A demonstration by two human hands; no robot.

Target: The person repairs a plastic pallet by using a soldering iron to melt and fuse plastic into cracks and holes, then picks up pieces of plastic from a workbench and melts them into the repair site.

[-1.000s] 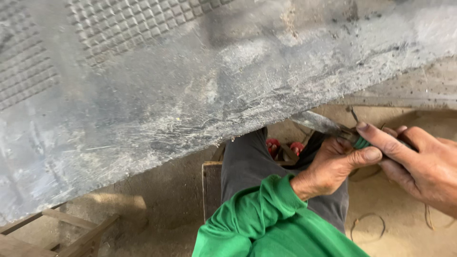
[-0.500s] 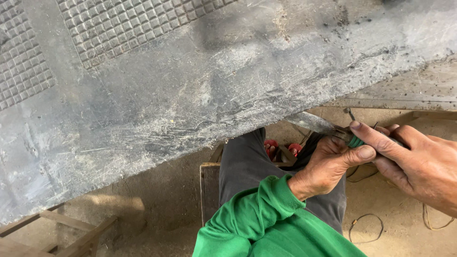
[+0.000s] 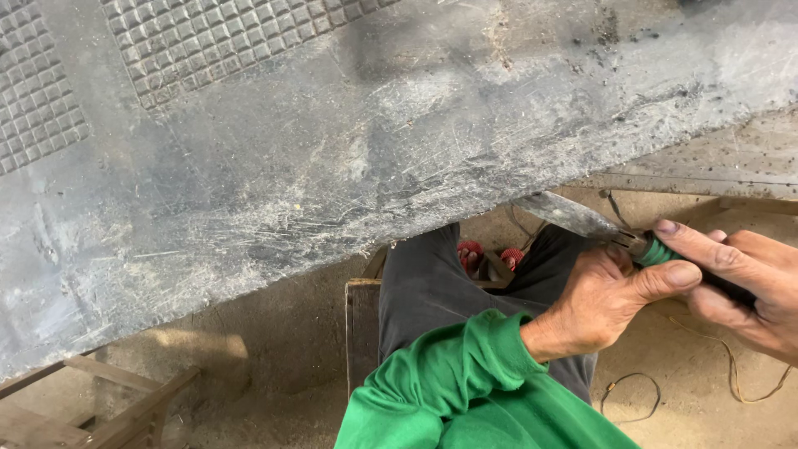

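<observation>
Grey rubber sheet [image 3: 332,166], scuffed and scratched, fills the head view from nine o'clock to three o'clock, with a raised square-stud pattern towards eleven o'clock. Its lower edge slants up towards the right. At about three o'clock a knife [image 3: 582,220] lies with its dull metal blade against that edge; the green-wrapped handle sits between both hands. The left hand [image 3: 603,303], coming out of a green sleeve [image 3: 465,382], is clenched just below the blade's base, thumb stretched along the handle. The right hand [image 3: 740,283] grasps the handle from the right edge, forefinger laid along it. Below the sheet, near six o'clock, dark trousers [image 3: 424,283] rest on a wooden stool [image 3: 362,333]. Sandy floor [image 3: 690,399] at five o'clock carries thin wire loops [image 3: 632,395].
</observation>
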